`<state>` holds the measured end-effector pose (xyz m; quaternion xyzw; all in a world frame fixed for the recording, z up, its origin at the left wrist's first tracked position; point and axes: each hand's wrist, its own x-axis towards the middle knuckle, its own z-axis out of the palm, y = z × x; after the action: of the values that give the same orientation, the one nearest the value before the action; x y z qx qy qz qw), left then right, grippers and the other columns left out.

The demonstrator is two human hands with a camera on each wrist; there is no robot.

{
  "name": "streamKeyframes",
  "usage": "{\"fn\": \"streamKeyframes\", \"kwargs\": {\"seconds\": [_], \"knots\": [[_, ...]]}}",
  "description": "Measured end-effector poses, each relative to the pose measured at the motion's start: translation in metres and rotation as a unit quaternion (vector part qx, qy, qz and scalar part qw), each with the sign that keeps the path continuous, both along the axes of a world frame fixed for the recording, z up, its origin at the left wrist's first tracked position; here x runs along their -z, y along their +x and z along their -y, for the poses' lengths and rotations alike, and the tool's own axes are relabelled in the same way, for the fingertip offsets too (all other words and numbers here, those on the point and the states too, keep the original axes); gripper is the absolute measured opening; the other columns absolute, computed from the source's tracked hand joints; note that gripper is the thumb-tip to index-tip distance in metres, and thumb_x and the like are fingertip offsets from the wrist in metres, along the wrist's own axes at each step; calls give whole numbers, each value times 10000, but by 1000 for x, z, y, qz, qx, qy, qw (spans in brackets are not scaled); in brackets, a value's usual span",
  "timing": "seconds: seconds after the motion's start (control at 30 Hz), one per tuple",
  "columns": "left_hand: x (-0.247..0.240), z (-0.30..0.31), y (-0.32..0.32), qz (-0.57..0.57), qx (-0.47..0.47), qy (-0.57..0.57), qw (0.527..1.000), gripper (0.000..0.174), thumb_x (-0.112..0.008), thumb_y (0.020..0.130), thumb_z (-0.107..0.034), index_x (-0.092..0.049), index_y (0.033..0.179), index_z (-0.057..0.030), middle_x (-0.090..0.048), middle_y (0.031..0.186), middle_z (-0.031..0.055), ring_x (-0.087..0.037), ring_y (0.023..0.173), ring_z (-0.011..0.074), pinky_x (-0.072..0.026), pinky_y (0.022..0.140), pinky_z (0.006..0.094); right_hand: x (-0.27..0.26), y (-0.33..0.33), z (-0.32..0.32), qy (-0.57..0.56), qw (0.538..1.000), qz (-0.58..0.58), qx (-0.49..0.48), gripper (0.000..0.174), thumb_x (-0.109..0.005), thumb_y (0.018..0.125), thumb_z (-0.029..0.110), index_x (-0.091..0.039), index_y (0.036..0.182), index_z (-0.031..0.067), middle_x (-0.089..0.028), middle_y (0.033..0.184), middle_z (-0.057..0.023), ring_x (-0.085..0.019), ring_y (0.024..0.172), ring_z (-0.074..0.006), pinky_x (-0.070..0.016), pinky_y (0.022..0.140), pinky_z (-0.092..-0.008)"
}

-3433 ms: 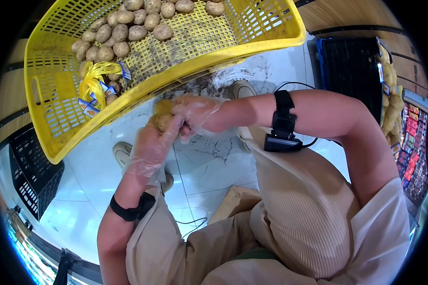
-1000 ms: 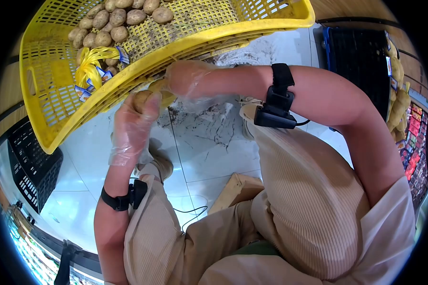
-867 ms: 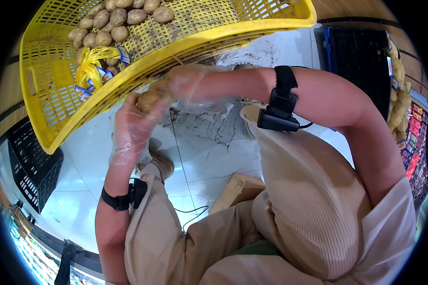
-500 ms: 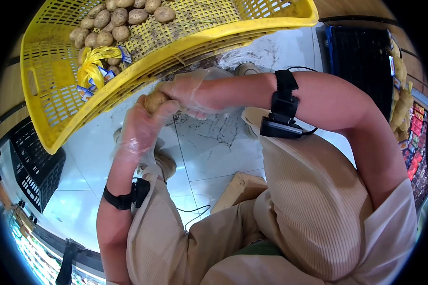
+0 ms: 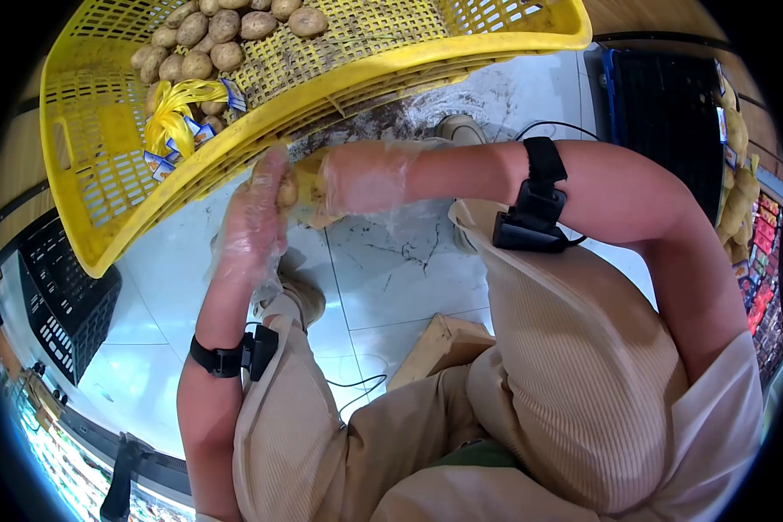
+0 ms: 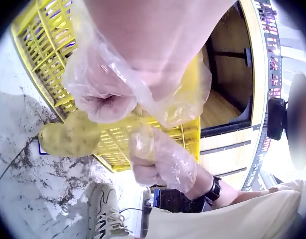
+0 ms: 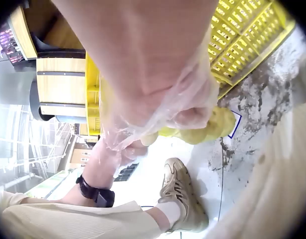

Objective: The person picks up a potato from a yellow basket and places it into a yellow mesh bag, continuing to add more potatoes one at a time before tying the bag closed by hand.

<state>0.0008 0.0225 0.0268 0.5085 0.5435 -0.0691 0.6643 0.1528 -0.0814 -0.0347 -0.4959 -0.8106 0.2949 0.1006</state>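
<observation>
Both hands wear clear plastic gloves and meet just in front of the yellow crate's near wall. Between them is a yellow net bag of potatoes, which hangs low in the left wrist view as a lumpy net bag. My left hand grips it from the left, with a potato showing beside its raised fingers. My right hand holds the net from the right, its fingertips mostly hidden in the head view. A blue-edged tag shows at the bag's lower end.
The yellow crate holds several loose potatoes and a bundle of yellow net bags with blue-and-white tags. Black crates stand at left and right. A wooden box sits on the dirt-streaked floor between the legs.
The potato that lay exposed on the left palm half a second ago is now largely covered, as the left hand has turned with fingers upward. The right hand has shifted slightly right.
</observation>
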Motion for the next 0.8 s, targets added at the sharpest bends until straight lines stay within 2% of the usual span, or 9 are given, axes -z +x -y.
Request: {"fn": "streamKeyframes", "kwargs": {"seconds": [0.07, 0.13, 0.23, 0.37, 0.43, 0.57, 0.67, 0.73, 0.8], "knots": [[6, 0, -4, 44, 6, -3, 999, 460, -599, 935, -606, -578, 816, -162, -467, 650, -73, -361, 491, 36, -279, 426, 229, -16, -2, -2, -239, 926, -155, 246, 502, -735, 761, 520, -708, 761, 19, -674, 744, -178, -634, 686, -329, -508, 672, -438], [17, 5, -5, 127, 33, 76, 988, 457, -704, 927, -443, -670, 1072, -11, -664, 871, 29, -607, 749, 107, -491, 673, 236, -33, 1, -6, -244, 929, -145, 236, 552, -737, 751, 585, -707, 781, 35, -681, 746, -149, -631, 669, -307, -506, 647, -428], [17, 5, -11, 131, 112, 103, 980, 453, -697, 951, -358, -653, 1151, 46, -691, 993, 48, -620, 915, 117, -492, 840, 246, -40, 4, -5, -267, 919, -163, 240, 639, -710, 755, 682, -716, 819, 47, -677, 727, -125, -620, 651, -277, -503, 633, -414], [47, -11, -32, 221, 87, 17, 971, 426, -622, 1000, -362, -655, 1125, 44, -686, 975, 33, -586, 864, 105, -489, 781, 248, -25, 3, -5, -266, 906, -208, 255, 814, -575, 783, 806, -726, 818, 7, -647, 678, -156, -622, 649, -281, -503, 651, -413], [43, -16, -39, 124, 159, 138, 970, 418, -544, 1040, -356, -651, 1121, 40, -688, 967, 35, -552, 824, 107, -475, 741, 264, -30, 4, -5, -269, 904, -192, 273, 877, -510, 786, 845, -718, 806, -7, -637, 665, -169, -623, 648, -290, -501, 644, -417], [46, -17, -42, 125, 163, 158, 966, 430, -506, 1055, -363, -663, 1076, 37, -673, 839, 67, -501, 755, 104, -464, 701, 295, -43, 10, -5, -274, 902, -171, 287, 966, -383, 803, 896, -708, 791, -13, -614, 640, -194, -625, 642, -311, -492, 626, -434], [44, -12, -30, 125, 190, 275, 934, 384, -528, 1045, -334, -683, 1009, 17, -645, 719, 136, -569, 655, 167, -478, 666, 338, -31, 12, -3, -227, 922, -173, 263, 930, -385, 824, 877, -702, 801, 3, -607, 629, -189, -617, 615, -314, -486, 608, -449], [49, -9, -29, 144, 209, 461, 850, 290, -581, 1013, -286, -696, 928, -34, -620, 690, 186, -622, 611, 321, -487, 612, 404, -27, 12, -3, -242, 917, -175, 266, 935, -381, 823, 879, -697, 790, -1, -605, 623, -197, -612, 605, -323, -486, 609, -454], [46, -9, -28, 106, 255, 504, 818, 235, -603, 993, -265, -693, 914, -63, -633, 715, 183, -625, 642, 362, -492, 598, 431, -9, 9, 0, -258, 911, -178, 268, 941, -377, 823, 881, -692, 778, -4, -602, 618, -204, -607, 595, -331, -486, 611, -458]]}}
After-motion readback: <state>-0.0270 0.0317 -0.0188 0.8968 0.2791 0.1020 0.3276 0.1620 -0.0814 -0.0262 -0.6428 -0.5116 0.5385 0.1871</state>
